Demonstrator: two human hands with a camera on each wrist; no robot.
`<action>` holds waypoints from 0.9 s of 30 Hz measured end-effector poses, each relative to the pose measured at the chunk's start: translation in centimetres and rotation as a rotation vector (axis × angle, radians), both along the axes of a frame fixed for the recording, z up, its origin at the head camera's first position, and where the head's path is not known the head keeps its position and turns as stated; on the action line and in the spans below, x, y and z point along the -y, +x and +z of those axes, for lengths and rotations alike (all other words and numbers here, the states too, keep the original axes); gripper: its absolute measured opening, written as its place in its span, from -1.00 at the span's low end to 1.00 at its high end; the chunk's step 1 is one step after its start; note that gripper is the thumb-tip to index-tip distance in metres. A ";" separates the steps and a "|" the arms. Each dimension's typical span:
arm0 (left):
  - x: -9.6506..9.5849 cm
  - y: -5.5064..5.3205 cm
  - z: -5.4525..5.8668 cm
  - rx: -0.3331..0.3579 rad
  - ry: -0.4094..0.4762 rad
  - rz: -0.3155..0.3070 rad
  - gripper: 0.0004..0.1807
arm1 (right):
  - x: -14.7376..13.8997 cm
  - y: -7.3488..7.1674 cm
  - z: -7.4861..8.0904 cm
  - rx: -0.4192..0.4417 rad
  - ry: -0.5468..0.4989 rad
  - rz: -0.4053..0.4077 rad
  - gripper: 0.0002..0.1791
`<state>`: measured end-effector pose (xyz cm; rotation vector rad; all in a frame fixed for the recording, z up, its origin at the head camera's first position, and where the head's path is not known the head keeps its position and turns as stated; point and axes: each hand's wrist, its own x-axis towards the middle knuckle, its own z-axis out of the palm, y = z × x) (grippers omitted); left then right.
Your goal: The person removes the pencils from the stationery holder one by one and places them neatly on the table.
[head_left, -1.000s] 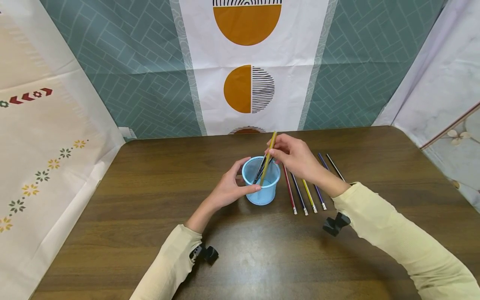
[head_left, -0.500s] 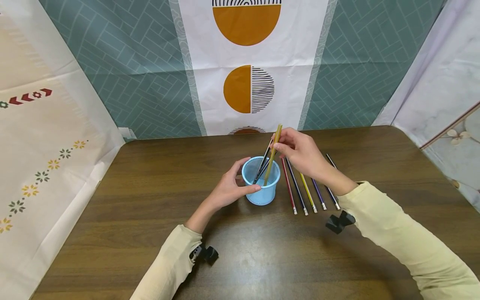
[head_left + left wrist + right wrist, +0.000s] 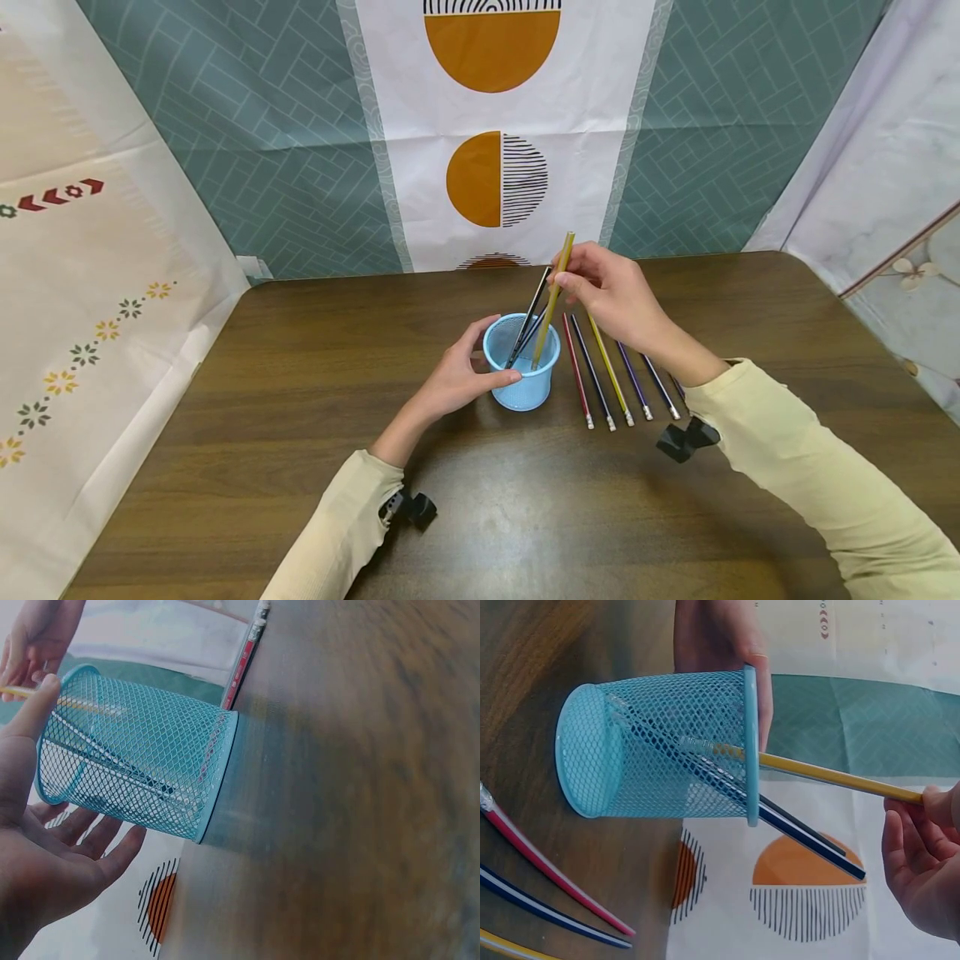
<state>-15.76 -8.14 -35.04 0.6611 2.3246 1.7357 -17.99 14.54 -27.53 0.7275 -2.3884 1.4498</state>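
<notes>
Brown wooden tabletop point(image 3: 315, 358), light-blue round mesh cup point(image 3: 525, 395) standing on it.
Left hand point(image 3: 463, 371) grips the cup, probably light and tippy; right hand point(image 3: 611, 296) pinches a slim yellow pencil point(image 3: 550, 310) up high, lower end inside. Likely stiff, kinda slick. Coloured-pencil row point(image 3: 612, 375) crowds the right; left's roomier imo.

I see a light-blue mesh cup point(image 3: 536, 393), dark pencils point(image 3: 810, 838) inside it, and a yellow held pencil point(image 3: 552, 304). The pencil row point(image 3: 611, 371) shows me red, navy, yellow and purple. I get a brown wood-grained counter point(image 3: 480, 517), pale-yellow sleeves point(image 3: 795, 458), and a teal brick-lined backdrop point(image 3: 300, 183), its white panel point(image 3: 420, 167) bearing orange, black-striped circles.
</notes>
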 end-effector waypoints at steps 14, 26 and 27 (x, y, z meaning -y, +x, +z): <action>0.3 -1.3 -2.4 -0.022 -0.007 0.024 -0.09 | -0.4 0.1 1.8 -0.063 -0.057 0.004 -0.86; 0.2 -1.4 -2.6 -0.037 -0.008 0.033 -0.10 | -0.9 0.4 3.3 -0.076 -0.149 0.039 -0.83; 0.2 -1.4 -2.6 -0.038 -0.006 0.033 -0.09 | -1.0 0.4 3.3 -0.080 -0.147 0.039 -0.83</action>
